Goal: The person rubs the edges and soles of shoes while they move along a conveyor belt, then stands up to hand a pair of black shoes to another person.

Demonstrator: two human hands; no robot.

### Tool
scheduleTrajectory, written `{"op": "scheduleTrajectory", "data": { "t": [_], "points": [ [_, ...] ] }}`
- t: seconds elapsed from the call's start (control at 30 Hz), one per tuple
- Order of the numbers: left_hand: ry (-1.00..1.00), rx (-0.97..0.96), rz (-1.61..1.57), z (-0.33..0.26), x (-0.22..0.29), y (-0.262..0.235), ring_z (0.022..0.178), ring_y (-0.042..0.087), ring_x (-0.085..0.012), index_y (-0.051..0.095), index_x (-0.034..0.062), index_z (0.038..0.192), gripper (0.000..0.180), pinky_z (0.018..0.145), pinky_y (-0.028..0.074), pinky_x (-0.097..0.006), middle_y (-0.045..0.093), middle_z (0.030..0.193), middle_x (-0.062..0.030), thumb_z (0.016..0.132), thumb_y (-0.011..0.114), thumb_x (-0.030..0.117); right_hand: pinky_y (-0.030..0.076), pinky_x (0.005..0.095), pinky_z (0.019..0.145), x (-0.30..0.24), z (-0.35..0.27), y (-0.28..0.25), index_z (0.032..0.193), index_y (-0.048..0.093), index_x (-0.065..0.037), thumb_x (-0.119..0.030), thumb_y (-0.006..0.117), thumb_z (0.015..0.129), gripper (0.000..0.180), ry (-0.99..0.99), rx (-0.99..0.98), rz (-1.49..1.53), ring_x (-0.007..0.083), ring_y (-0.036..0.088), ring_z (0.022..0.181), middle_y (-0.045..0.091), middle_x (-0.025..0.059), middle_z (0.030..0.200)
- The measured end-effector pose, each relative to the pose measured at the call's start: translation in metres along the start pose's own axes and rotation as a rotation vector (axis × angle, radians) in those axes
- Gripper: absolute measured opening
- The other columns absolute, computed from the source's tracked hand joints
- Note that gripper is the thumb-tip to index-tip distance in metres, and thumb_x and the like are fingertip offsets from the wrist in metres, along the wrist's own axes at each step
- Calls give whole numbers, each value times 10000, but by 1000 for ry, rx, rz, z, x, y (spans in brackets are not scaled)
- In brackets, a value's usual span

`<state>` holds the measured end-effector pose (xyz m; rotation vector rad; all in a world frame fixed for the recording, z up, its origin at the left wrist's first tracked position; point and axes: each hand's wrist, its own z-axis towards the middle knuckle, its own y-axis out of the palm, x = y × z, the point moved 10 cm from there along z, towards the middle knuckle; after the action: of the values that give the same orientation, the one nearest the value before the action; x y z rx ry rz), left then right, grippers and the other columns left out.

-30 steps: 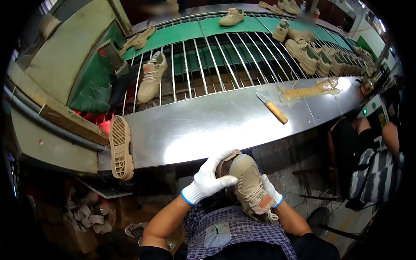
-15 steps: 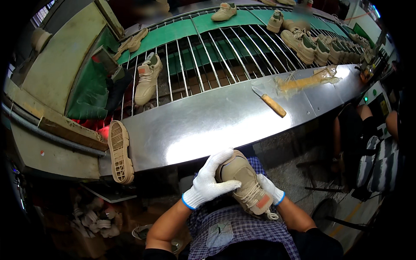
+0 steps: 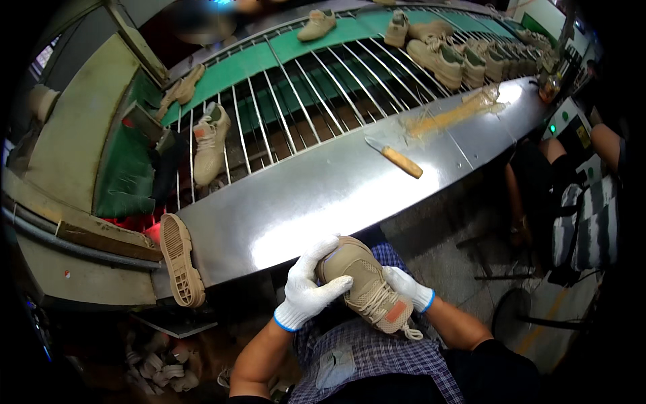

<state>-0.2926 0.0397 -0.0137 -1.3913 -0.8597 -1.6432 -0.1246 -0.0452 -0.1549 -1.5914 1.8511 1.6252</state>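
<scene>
A tan lace-up shoe (image 3: pixel 367 279) is held over my lap, its rounded toe toward the metal bench and its laces and orange tongue patch toward me. My gloved left hand (image 3: pixel 308 286) is closed round the toe end, thumb lying across the upper. On the other side, my gloved right hand (image 3: pixel 406 288) grips the shoe's flank, its fingers partly hidden beneath. The shoe's underside cannot be seen. To the left, a loose tan sole (image 3: pixel 180 259) leans over the bench's end, tread showing. A wooden-handled knife (image 3: pixel 402 163) lies on the bench, away from both hands.
The metal bench (image 3: pixel 316 195) runs along a barred conveyor (image 3: pixel 276 114). One laced shoe (image 3: pixel 210 147) rests on the bars at left, and several more (image 3: pixel 441 62) line the far right. Yellowish tape (image 3: pixel 454 113) covers part of the bench. A seated person's arm (image 3: pixel 517 209) shows at right.
The view has shifted, so the bench and conveyor sit further left in it. Both hands keep their hold on the shoe, which has barely turned.
</scene>
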Motion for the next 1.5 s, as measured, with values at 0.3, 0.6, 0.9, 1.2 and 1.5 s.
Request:
{"op": "scheduleTrajectory", "data": {
  "t": [0.3, 0.6, 0.9, 1.2, 1.5],
  "points": [
    [54, -118, 411, 54, 132, -34, 1269, 678, -312, 526, -20, 1521, 778, 1125, 504, -399, 699, 1357, -222, 893, 819, 334, 547, 369, 1013, -73, 15, 66, 1394, 597, 60, -519, 361, 1152, 670, -248, -28, -467, 236, 681, 1143, 711, 197, 1283],
    [58, 76, -61, -24, 30, -22, 1321, 649, -318, 468, 35, 1565, 659, 1121, 521, -403, 607, 1485, -222, 1009, 729, 273, 527, 397, 1065, -189, 43, 172, 1548, 491, 2, -373, 827, 922, 804, -569, -410, -1349, 304, 677, 1194, 645, 216, 1414],
    [310, 491, 586, -113, -2, -16, 1049, 764, -375, 443, 19, 1547, 819, 748, 674, -333, 521, 1530, -293, 827, 832, 45, 576, 400, 998, -189, 58, 163, 1387, 612, -21, -575, 929, 749, 903, -257, -388, -1459, 286, 719, 1139, 719, 172, 1250],
    [135, 121, -111, -3, 7, -24, 1038, 728, -229, 619, -34, 1345, 393, 898, 602, -342, 727, 1207, -185, 1080, 644, 255, 584, 404, 903, -203, 38, 170, 1283, 676, 4, -536, 911, 768, 782, -307, -373, -1535, 314, 742, 998, 735, 182, 1134],
    [105, -136, 58, -51, 4, -7, 1335, 628, -289, 262, -2, 1666, 918, 1138, 503, -395, 618, 1462, -227, 938, 794, 172, 577, 426, 941, -208, 39, 142, 1308, 648, 8, -555, 834, 847, 751, -310, -397, -1486, 329, 742, 1040, 739, 188, 1147]
  ]
}}
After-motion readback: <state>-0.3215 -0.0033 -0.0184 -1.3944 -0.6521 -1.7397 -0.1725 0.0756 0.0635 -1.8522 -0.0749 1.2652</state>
